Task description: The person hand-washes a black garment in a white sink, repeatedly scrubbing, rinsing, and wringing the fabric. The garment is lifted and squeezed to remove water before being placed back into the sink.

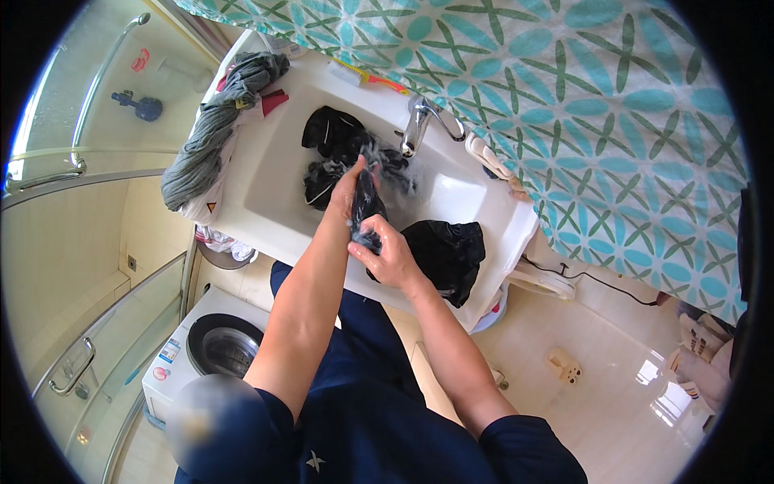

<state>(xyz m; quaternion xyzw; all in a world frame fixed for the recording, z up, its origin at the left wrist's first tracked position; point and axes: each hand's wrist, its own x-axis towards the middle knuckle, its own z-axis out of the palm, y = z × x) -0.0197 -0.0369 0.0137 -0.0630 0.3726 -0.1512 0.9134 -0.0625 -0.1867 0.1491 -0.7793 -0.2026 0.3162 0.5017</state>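
Soapy black cloth (365,199) is stretched between my two hands over a white sink (266,181). My left hand (346,192) grips its upper part. Lower down, my right hand (390,254) pinches the near end, where suds show. More wet black fabric (329,133) with thin pale piping lies in the basin beyond my hands, foam on it; whether it joins the held piece cannot be made out. To the right of my right hand, a dark black garment (450,257) is spread over the sink's front rim.
A chrome faucet (417,124) and a scrub brush (369,77) are at the back rim. Twisted grey cloth (208,145) lies along the left side. A patterned curtain (574,109) hangs at right. Below left stands a front-loading washing machine (205,339); slippers (563,365) lie on the floor.
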